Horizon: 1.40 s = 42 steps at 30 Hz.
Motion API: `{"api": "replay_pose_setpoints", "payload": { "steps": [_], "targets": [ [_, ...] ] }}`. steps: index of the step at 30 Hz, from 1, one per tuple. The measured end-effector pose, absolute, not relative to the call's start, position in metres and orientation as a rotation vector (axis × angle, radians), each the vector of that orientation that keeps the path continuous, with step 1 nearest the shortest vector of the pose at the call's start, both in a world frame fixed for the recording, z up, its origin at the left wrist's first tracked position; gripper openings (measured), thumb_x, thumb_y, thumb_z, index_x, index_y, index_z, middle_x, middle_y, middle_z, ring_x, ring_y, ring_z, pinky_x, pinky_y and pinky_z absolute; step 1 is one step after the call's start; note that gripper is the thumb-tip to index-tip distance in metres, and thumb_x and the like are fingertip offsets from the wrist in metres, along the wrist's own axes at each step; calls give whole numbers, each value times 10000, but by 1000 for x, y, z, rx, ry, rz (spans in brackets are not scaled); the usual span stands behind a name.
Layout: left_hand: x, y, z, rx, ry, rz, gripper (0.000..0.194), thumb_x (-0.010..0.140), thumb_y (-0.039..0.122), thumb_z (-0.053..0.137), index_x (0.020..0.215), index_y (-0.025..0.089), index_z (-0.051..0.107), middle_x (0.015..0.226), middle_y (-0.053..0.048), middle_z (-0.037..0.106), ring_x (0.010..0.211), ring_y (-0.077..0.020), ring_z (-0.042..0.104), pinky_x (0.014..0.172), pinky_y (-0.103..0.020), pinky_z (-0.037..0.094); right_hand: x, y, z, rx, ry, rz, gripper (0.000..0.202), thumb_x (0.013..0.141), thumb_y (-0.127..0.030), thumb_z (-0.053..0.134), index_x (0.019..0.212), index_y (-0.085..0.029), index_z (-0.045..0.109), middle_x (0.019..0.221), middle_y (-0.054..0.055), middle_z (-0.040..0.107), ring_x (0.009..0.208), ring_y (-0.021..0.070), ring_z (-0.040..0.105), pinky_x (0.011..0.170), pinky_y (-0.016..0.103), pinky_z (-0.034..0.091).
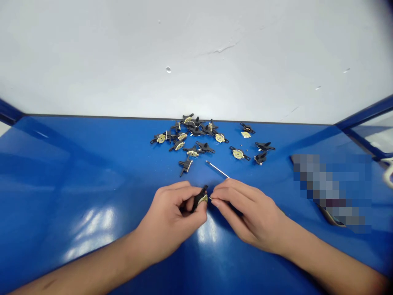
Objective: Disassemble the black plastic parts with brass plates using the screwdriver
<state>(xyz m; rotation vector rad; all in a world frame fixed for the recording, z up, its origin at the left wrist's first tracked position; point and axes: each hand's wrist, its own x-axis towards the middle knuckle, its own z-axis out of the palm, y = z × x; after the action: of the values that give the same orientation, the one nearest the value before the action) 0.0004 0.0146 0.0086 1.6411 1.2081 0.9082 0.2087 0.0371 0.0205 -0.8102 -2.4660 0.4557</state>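
Observation:
My left hand [176, 213] is closed around a small black plastic part with a brass-coloured plate [202, 199], gripped between thumb and fingers. Right beside that plate, the thumb and forefinger of my right hand [253, 211] are pinched together. A tiny light-coloured tip [210, 198] shows at these fingertips, too small to name. A thin metal rod with a dark tip [216, 168] slants out from behind the right hand. Its other end is hidden, so I cannot tell whether it is held or lies on the table.
Several similar black parts with brass-coloured plates [238, 154] lie scattered beyond my hands on the blue table [76, 176]. One loose plate [246, 134] lies at the back right. A blurred-out object [331, 194] is on the right. A white wall [196, 53] closes off the back.

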Motion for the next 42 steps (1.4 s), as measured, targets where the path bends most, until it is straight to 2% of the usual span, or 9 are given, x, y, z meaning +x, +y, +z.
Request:
{"api": "replay_pose_setpoints", "payload": {
  "steps": [11,21,29,36,42],
  "targets": [
    [1,15,11,1717,1202,923,195,865,151,609,686,174,684,581,47,412,539,-108,408,513,-246,316,207,36,15,-799,-2513,355,99,1021,-143,532,1068,-140,618,942,81,695,857,190,647,752,329,571],
    [2,10,8,1851,1255,944,233,879,118,556,664,147,641,589,50,401,539,-93,417,518,-236,333,206,32,21,-786,-2691,47,190,986,-66,481,989,-138,658,899,81,686,769,208,600,598,333,459],
    [4,6,1,1958,1276,983,205,884,110,582,690,136,643,610,45,437,543,-85,425,517,-225,343,201,30,25,-889,-2632,258,201,1028,-128,447,996,-144,645,885,69,671,762,187,612,625,312,461],
    [5,7,2,1927,1260,991,187,876,95,596,706,128,666,596,56,416,533,-74,407,508,-216,331,202,28,25,-999,-2533,562,174,1036,-168,454,999,-174,624,878,32,640,749,154,592,661,294,474],
    [4,9,5,1863,1259,971,215,884,109,594,676,141,635,589,61,394,531,-75,403,502,-221,323,202,30,23,-1011,-2484,652,149,1039,-180,462,1007,-190,607,890,18,647,757,139,595,673,280,470]
  ]
}}
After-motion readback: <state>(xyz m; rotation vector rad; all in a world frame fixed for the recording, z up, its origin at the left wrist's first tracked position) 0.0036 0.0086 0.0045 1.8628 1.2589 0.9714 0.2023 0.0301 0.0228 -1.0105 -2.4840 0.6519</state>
